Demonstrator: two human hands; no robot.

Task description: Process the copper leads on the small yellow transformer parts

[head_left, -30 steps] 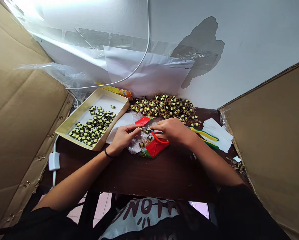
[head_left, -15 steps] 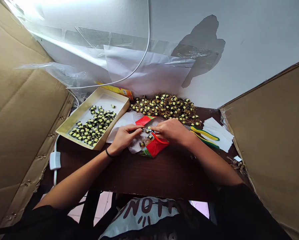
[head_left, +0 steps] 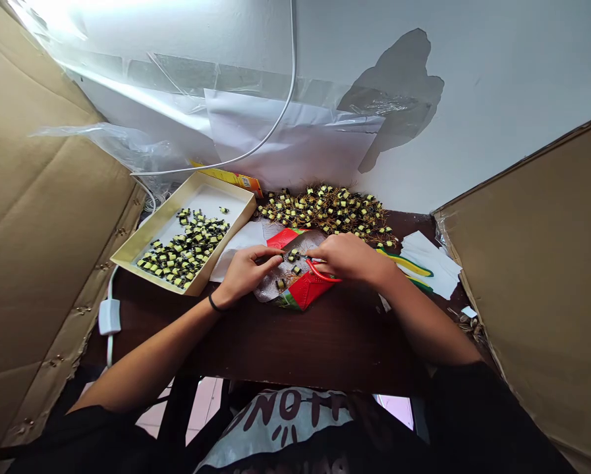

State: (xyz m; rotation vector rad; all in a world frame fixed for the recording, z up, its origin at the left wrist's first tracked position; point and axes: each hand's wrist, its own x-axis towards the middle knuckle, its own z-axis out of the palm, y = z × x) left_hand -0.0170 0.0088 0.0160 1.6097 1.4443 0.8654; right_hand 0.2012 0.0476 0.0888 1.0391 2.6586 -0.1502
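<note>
My left hand [head_left: 246,271] is pinched shut on a small yellow-and-black component at its fingertips, over an opened red foil wrapper [head_left: 300,289] on the dark table. My right hand [head_left: 347,257] grips a red-handled cutter [head_left: 319,271] whose tip points left toward a few loose components [head_left: 293,255] lying on the wrapper. A big heap of the same components with copper leads [head_left: 325,209] lies just behind my hands. A cream box tray [head_left: 141,245] at the left holds several more components [head_left: 184,249].
Green-and-yellow-handled pliers [head_left: 408,264] and white paper scraps [head_left: 436,263] lie at the right. Cardboard walls [head_left: 542,276] close in both sides. A white cable with an inline switch [head_left: 108,317] hangs at the table's left edge. Clear plastic sheeting covers the back wall.
My right hand has drawn slightly right with the cutter, away from my left fingertips. My left hand stays almost where it was.
</note>
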